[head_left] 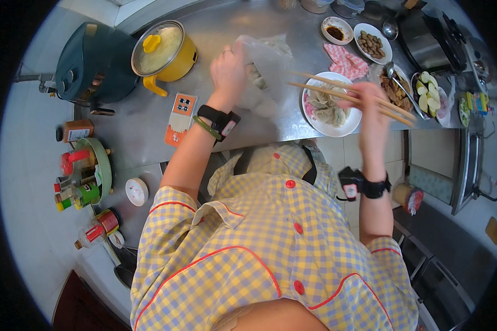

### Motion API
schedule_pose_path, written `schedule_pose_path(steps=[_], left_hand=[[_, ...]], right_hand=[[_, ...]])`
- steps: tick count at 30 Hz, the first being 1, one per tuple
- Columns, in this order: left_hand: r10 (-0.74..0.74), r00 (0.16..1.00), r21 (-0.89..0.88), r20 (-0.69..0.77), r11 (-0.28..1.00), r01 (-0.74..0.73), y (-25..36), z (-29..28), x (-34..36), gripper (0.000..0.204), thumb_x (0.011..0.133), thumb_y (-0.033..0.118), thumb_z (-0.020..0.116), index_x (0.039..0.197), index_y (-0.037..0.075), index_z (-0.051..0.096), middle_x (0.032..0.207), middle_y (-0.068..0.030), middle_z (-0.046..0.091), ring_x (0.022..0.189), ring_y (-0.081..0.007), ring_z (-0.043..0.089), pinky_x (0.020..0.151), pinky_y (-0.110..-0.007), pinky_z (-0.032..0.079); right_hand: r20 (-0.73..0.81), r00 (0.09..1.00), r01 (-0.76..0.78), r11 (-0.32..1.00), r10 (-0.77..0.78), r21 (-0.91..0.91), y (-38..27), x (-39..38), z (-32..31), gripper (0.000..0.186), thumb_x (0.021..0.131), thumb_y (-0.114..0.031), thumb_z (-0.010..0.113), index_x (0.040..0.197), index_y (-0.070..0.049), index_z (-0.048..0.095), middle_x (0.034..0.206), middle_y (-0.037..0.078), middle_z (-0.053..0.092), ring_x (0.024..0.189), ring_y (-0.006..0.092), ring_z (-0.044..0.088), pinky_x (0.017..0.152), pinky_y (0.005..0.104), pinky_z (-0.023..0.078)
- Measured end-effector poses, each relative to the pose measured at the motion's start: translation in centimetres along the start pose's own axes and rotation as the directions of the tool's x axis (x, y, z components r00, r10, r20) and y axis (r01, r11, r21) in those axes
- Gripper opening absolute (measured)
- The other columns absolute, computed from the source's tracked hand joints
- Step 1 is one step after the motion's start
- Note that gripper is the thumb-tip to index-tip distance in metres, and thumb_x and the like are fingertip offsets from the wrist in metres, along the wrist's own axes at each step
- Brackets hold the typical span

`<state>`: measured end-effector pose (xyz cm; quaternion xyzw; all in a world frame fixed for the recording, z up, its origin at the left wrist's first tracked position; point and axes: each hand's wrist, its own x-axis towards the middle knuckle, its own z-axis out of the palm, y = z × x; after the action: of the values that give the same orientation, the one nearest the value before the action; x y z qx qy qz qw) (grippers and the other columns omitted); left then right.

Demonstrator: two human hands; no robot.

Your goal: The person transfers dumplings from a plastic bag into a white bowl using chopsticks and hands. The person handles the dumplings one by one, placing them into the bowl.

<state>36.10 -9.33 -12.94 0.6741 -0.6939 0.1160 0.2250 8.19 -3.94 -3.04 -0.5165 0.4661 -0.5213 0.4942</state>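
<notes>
My left hand is closed on the edge of a clear plastic bag and holds it up over the steel counter. Pale dumplings show through the bag's film, partly hidden by it. A pair of wooden chopsticks is gripped in my right hand, which is somewhat blurred by motion. Their tips point left, toward the bag, with nothing visible between them. Below the chopsticks, a white plate carries several dumplings near the counter's front edge.
Left of the bag stand a yellow pot with a glass lid and a dark green appliance. An orange and white flat object lies nearby. To the right are a sauce bowl, a pink checked cloth and a plate of nuts.
</notes>
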Motion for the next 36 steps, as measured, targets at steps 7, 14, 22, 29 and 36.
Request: schedule_pose_path(steps=[7, 14, 22, 29, 36], left_hand=[[0.002, 0.998, -0.286, -0.069, 0.958, -0.021, 0.4, -2.6, 3.1, 0.039, 0.074, 0.013, 0.063, 0.111, 0.009, 0.051, 0.087, -0.0138, 0.062, 0.073, -0.0323, 0.062, 0.064, -0.041, 0.049], [0.022, 1.0, -0.339, 0.007, 0.94, -0.018, 0.7, -2.3, 3.7, 0.017, 0.079, 0.015, 0.059, 0.095, 0.008, 0.06, 0.078, -0.0127, 0.063, 0.071, -0.0308, 0.062, 0.061, -0.039, 0.048], [0.04, 0.999, -0.33, -0.036, 0.943, -0.05, 2.2, -1.9, 4.0, 0.009, 0.082, 0.017, 0.06, 0.084, 0.009, 0.058, 0.072, -0.0122, 0.061, 0.066, -0.0313, 0.061, 0.057, -0.04, 0.047], [0.051, 0.998, -0.334, 0.023, 0.942, -0.04, 2.6, -1.0, 3.7, 0.008, 0.08, 0.014, 0.06, 0.085, 0.009, 0.055, 0.071, -0.0121, 0.06, 0.065, -0.0315, 0.06, 0.055, -0.039, 0.046], [0.039, 0.998, -0.439, -0.047, 0.897, -0.056, 2.1, -1.7, 1.8, 0.007, 0.079, 0.011, 0.06, 0.082, 0.01, 0.054, 0.072, -0.0096, 0.06, 0.064, -0.0301, 0.059, 0.057, -0.039, 0.045]], right_hand=[[0.352, 0.858, 0.487, 0.81, -0.374, -0.325, 2.9, 3.0, 6.0, 0.008, 0.086, -0.006, 0.058, 0.092, -0.003, 0.063, 0.082, 0.014, 0.058, 0.072, 0.0293, 0.059, 0.064, 0.0331, 0.046], [0.296, 0.863, 0.504, 0.711, -0.409, -0.49, 2.3, 3.5, 5.1, 0.009, 0.085, -0.004, 0.058, 0.092, -0.004, 0.063, 0.084, 0.013, 0.058, 0.07, 0.0313, 0.06, 0.061, 0.034, 0.047], [0.359, 0.849, 0.527, 0.676, -0.389, -0.515, 4.5, 4.8, 7.0, 0.009, 0.085, -0.005, 0.058, 0.093, -0.003, 0.062, 0.086, 0.013, 0.059, 0.075, 0.0315, 0.061, 0.064, 0.0367, 0.048], [0.338, 0.872, 0.469, 0.799, -0.353, -0.377, 7.3, 8.0, 7.3, 0.01, 0.084, -0.006, 0.059, 0.093, -0.004, 0.063, 0.086, 0.014, 0.059, 0.075, 0.0342, 0.06, 0.066, 0.037, 0.049], [0.582, 0.767, 0.562, 0.721, -0.271, -0.405, 3.5, 5.1, 2.7, 0.009, 0.086, -0.006, 0.059, 0.092, -0.001, 0.063, 0.08, 0.011, 0.06, 0.07, 0.0241, 0.059, 0.064, 0.0309, 0.046]])
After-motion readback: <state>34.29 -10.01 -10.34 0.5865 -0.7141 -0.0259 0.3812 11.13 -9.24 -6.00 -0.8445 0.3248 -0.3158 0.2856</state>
